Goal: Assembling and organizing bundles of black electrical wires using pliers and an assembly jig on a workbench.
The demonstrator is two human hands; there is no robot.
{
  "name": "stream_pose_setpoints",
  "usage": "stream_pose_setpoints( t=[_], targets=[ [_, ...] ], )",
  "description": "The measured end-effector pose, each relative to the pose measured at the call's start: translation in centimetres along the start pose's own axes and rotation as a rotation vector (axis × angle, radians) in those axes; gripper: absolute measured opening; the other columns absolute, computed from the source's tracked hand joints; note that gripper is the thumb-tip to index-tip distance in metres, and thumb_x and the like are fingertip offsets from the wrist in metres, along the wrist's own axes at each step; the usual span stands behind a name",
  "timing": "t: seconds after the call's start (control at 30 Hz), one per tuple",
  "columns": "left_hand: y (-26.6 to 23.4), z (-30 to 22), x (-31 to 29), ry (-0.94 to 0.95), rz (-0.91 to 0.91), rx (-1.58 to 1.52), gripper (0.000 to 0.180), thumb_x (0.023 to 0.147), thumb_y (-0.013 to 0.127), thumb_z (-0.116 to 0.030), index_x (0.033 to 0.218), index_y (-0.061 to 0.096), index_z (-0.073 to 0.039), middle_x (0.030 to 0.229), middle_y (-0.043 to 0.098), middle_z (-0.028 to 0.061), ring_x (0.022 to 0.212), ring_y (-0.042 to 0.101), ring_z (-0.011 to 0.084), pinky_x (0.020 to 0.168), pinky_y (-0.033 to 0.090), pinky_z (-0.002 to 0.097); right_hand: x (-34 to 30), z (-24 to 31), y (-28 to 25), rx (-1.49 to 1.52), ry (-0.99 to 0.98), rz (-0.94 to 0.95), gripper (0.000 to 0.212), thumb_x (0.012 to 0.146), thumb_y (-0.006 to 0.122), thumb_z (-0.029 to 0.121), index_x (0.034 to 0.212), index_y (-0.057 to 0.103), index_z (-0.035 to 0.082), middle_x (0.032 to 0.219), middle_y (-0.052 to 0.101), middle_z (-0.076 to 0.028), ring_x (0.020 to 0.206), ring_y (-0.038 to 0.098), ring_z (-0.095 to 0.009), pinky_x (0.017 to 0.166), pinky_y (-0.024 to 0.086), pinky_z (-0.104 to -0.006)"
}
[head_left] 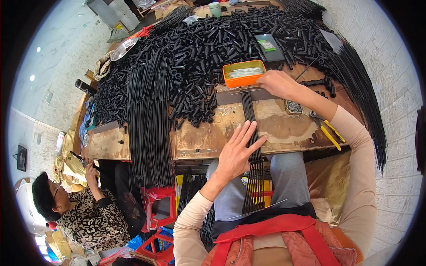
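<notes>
My left hand (237, 153) lies flat with its fingers stretched across a row of thin black rods (249, 115). The rods run from the table over its front edge toward my lap. Near my lap a thin metal wire (270, 205) crosses their fanned ends. My right hand (277, 84) is at the right end of an orange tin (244, 81), fingers drawn together. Whatever they may pinch is too small to make out. Inside the tin lie several thin silvery pins (245, 72). Another thin wire lies across the rods' far ends, just below the tin.
Black tubular parts (199, 48) are heaped across the table. Long black rods (148, 115) hang over its front edge at left, and more (361, 93) at right. Yellow-handled pliers (327, 131) lie by my right forearm. At left, a person (95, 206) holds something dark.
</notes>
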State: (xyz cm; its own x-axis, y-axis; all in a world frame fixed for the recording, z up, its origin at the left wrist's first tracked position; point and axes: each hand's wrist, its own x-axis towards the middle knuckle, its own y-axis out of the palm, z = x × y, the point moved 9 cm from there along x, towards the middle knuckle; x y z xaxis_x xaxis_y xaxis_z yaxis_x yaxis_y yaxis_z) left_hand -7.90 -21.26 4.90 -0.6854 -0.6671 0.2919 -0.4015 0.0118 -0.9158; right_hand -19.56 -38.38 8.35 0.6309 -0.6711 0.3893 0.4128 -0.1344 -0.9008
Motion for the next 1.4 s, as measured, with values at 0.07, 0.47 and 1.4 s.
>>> stream_pose_setpoints(
  t=[0.07,0.47,1.4],
  targets=[
    [-0.1,0.0,0.0,-0.004,-0.003,-0.013,0.081,0.062,0.057,0.004,0.138,0.050,-0.021,0.151,0.032,0.0176,0.141,0.029,0.0349,0.115,0.027,0.0467,-0.2,-0.7,0.9,-0.059,0.051,0.169,0.016,0.083,0.064,0.008,0.098,0.067,0.002,0.092,0.067,-0.015,0.091,0.063,-0.035,0.080,0.050,-0.0422],
    [-1.9,3.7,-2.8,-0.206,0.148,-0.031,0.069,0.077,0.064,-0.005,0.142,0.044,-0.018,0.153,0.027,0.0204,0.143,0.022,0.0379,0.116,0.019,0.0531,-4.5,5.4,-3.1,0.423,0.127,0.436,0.057,0.084,0.069,0.017,0.136,0.048,0.008,0.125,0.058,-0.017,0.110,0.060,-0.029,0.092,0.049,-0.0386],
    [-9.1,-4.8,-2.7,-0.326,-0.401,-0.773,0.013,0.100,0.045,-0.010,0.091,0.049,-0.002,0.062,0.052,0.0033,0.057,0.054,0.0175,0.058,0.045,0.0304,-5.2,23.0,-26.1,-0.038,0.056,-0.351,0.030,0.087,0.066,0.023,0.106,0.058,0.001,0.106,0.064,-0.011,0.090,0.064,-0.021,0.083,0.051,-0.0317]
  ],
)
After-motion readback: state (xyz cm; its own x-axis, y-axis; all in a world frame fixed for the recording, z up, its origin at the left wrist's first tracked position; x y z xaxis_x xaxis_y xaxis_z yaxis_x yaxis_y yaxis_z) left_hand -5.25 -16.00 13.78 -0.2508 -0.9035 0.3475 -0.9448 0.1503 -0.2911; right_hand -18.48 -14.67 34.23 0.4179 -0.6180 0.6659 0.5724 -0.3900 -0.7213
